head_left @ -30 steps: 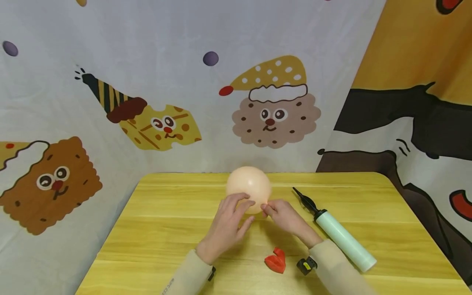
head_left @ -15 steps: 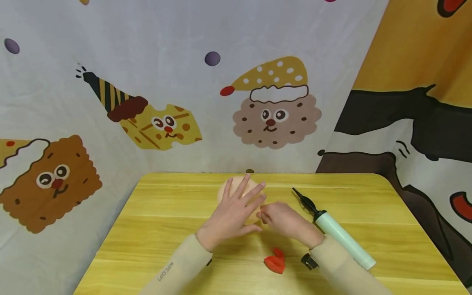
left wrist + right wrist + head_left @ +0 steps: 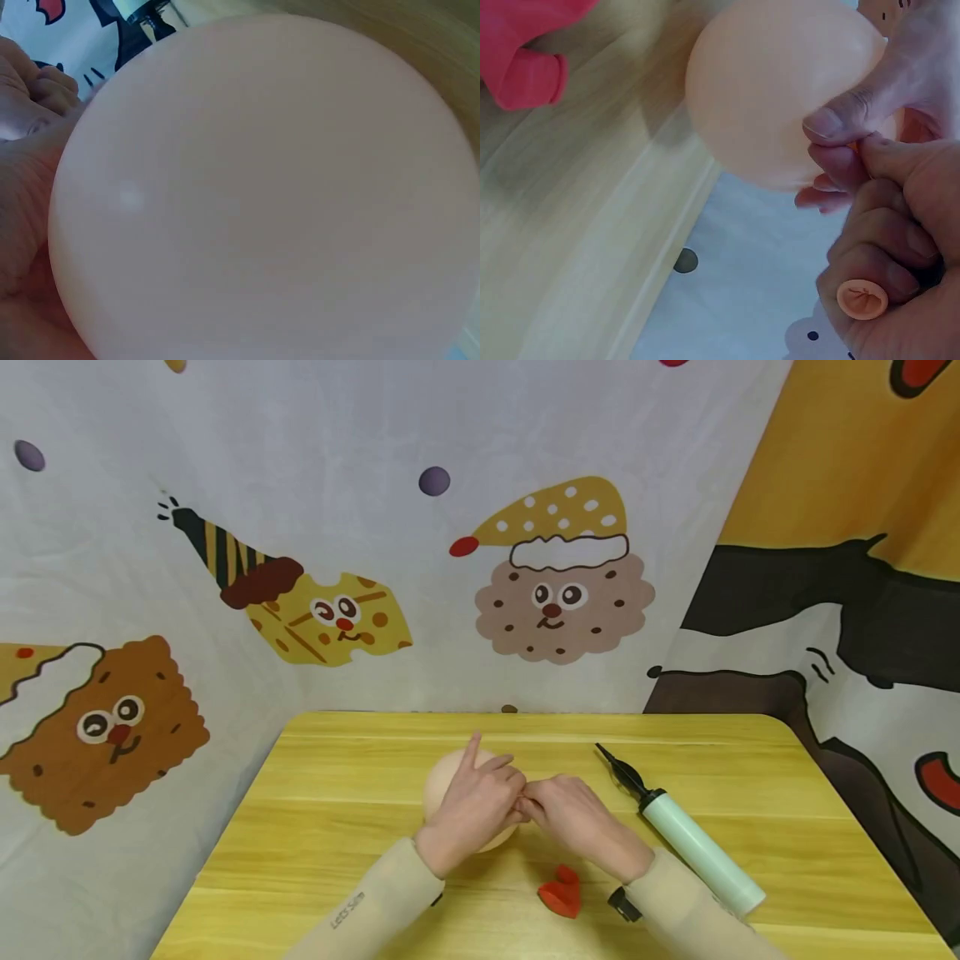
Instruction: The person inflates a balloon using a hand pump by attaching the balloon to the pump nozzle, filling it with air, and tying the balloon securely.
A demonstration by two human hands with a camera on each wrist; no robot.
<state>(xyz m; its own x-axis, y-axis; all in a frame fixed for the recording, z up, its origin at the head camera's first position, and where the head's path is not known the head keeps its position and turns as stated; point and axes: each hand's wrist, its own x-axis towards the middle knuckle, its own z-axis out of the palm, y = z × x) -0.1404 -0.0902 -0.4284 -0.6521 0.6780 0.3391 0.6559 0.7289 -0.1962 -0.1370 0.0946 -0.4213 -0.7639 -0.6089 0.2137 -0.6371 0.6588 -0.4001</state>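
A blown-up peach balloon (image 3: 441,779) sits under and behind my left hand (image 3: 476,810) in the head view. In the right wrist view, my left thumb and fingers pinch the neck side of the balloon (image 3: 769,90). My right hand (image 3: 577,814) grips the stretched neck right beside them, fingers curled. The rolled rim (image 3: 862,300) of the balloon's mouth pokes out of my right fist. Filling most of the left wrist view, the round balloon (image 3: 262,187) lies against my left palm. Exactly how the neck runs between the two hands is hidden.
To the right lies a hand pump (image 3: 701,847) with a pale green barrel and black nozzle. A flat red balloon (image 3: 560,893) rests near the front, between my forearms. The wooden table (image 3: 315,827) meets a cartoon-printed cloth (image 3: 360,460) at its back edge.
My left hand spread its fingers over the balloon, then closed in at the neck by my right hand. The balloon has shifted left and toward me.
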